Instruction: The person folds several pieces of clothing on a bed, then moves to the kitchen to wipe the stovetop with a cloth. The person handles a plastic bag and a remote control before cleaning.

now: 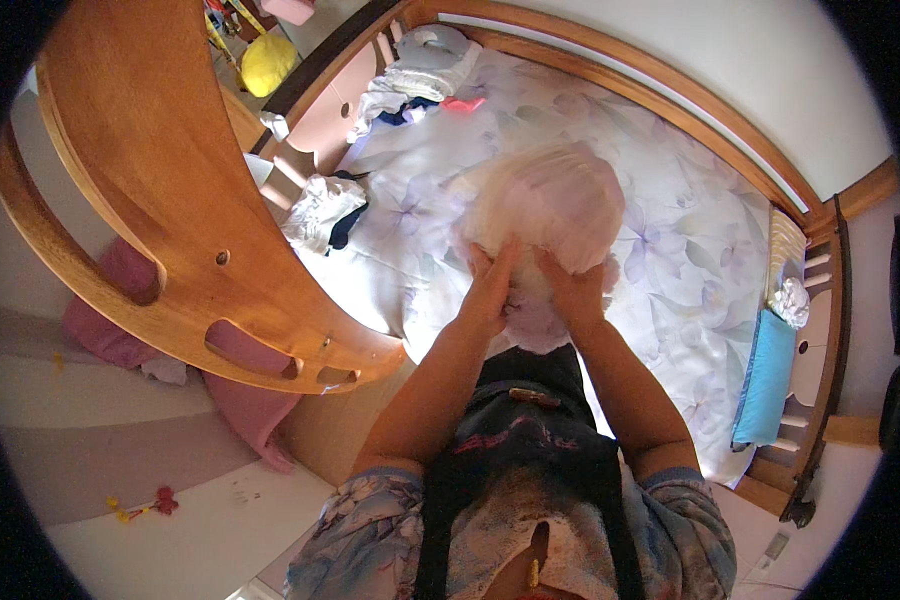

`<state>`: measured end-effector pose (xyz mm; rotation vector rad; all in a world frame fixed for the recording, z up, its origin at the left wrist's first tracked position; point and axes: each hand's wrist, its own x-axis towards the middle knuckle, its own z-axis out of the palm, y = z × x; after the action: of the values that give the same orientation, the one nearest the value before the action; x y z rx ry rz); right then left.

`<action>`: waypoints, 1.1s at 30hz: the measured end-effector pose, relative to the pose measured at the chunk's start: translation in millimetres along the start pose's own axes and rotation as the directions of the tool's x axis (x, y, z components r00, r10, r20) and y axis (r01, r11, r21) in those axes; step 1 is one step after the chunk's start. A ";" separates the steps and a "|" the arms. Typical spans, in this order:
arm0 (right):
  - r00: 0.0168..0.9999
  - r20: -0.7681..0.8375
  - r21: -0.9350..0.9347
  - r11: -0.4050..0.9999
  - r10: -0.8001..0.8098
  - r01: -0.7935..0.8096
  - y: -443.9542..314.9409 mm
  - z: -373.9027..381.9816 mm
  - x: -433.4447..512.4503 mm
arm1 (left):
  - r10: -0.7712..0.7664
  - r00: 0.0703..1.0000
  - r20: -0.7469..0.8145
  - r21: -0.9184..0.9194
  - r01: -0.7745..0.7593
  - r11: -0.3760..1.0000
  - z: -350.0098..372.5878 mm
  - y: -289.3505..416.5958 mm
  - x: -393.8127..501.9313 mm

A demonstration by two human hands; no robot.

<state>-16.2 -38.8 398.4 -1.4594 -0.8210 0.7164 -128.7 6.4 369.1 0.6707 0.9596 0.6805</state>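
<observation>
In front of me a bundled pale pink and cream soft cloth item (pixel 562 202) is held over the bed; blur hides what exactly it is. My left hand (pixel 491 289) grips its near left side, the fingers partly sunk into it. On the near right side, my right hand (pixel 576 289) holds the same bundle. Part of it hangs between my forearms, close to my dark apron (pixel 525 420). Beneath lies a mattress with a floral bedsheet (pixel 675 300) in white, lilac and grey-green.
A curved wooden upper bunk rail (pixel 142 150) juts in from the left. Folded clothes (pixel 427 71) lie in the far left corner, and a white crumpled garment (pixel 326 206) by the left bed end. A blue pillow (pixel 763 379) leans at the right slatted end.
</observation>
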 end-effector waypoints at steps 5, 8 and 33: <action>0.982 0.122 0.258 0.951 0.143 -0.171 20.5 12.6 -22.3 | -0.231 0.959 0.163 -0.399 0.278 0.874 -29.6 -31.3 22.1; 0.822 0.347 0.484 0.664 0.452 -0.570 -9.8 11.5 -31.0 | -0.204 0.956 0.211 -0.438 0.279 0.855 -30.8 -27.6 20.2; 0.843 0.520 0.181 0.947 0.136 -0.264 -17.9 -23.6 -15.7 | -0.014 0.984 0.176 -0.127 0.036 0.991 -65.0 -5.5 10.5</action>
<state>-6.5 -65.1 416.8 -1.1512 -0.9360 1.3527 -180.9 24.4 332.8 0.5922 0.7544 0.6446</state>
